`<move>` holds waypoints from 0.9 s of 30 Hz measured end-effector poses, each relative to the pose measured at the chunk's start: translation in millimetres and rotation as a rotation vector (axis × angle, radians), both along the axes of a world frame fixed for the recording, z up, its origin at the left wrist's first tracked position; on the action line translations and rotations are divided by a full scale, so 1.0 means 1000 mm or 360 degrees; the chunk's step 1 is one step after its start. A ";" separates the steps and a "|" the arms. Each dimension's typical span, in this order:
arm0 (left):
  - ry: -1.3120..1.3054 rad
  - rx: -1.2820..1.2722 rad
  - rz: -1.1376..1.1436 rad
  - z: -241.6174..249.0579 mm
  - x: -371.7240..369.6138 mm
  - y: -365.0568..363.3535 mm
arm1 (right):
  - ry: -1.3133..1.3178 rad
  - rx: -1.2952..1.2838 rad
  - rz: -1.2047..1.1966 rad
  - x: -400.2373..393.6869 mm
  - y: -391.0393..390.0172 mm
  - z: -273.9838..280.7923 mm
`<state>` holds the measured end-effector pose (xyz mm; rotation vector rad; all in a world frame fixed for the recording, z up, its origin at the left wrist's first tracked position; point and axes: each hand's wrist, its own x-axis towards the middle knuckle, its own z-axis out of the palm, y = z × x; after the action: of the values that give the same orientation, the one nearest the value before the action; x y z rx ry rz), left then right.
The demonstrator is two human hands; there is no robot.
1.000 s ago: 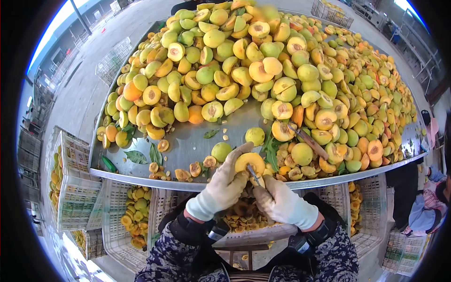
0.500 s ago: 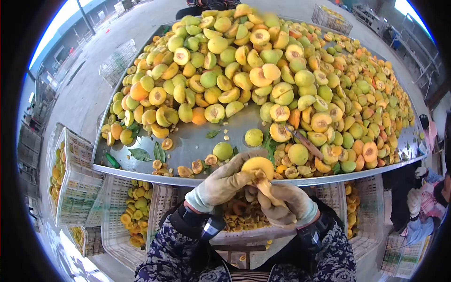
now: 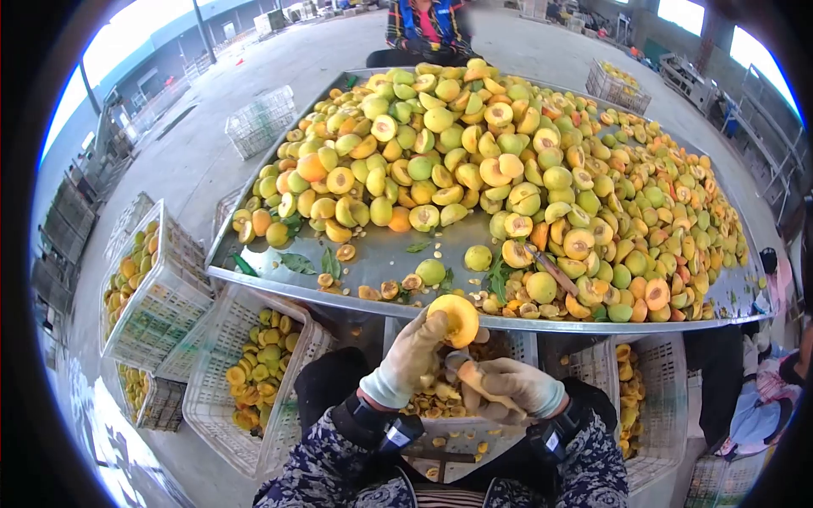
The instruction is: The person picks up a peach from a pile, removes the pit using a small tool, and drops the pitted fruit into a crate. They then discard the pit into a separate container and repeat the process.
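Fruit half: up in the left hand (image 3: pixel 415 356), just in front of the worktop's near edge as the camera sees it. It's a round yellow fruit half (image 3: pixel 461 318), cut face showing, with a hollow in the middle.
How it'd handle: light I reckon, firm-ish flesh but easy to bruise, and the wet cut side is probably slippery. I'd pinch it by the skin and rim, not dig into the hollow.
Left fingers: closed round the near side of the fruit half, thumb up against it.
Right fingers: the right hand (image 3: pixel 514 386) is curled round a hand tool (image 3: pixel 489 384), pale wood-looking handle, short metal-looking end towards the left hand. Tip's too small to make out.
Gloves: thin, tan, stained-looking on both hands, pale stretchy cuffs.
Worktop: smooth grey sheet metal (image 3: pixel 373 245) with a raised lip, flat leaves (image 3: pixel 298 263) and scraps scattered about.
Fruit heap: big mound (image 3: pixel 474 144) of green-yellow-orange fruit, smooth round skins, plenty of cut faces with rough brown centres. A brown-handled knife (image 3: pixel 555 273) lies on its near side.
Crate below: pale plastic crate (image 3: pixel 527 349) under the hands, loads of soft-looking cut pieces (image 3: pixel 436 402) inside.
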<state>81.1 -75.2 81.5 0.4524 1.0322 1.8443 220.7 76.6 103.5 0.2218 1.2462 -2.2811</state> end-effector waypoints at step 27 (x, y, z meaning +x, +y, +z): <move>0.2101 -0.1706 0.0572 -0.078 -0.222 0.134 | 0.0584 0.1929 -0.0487 0.008 0.049 -0.038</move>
<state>-140.4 58.9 3.9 0.8264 2.8681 0.7867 228.6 126.0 65.4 0.4350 2.8151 -1.4864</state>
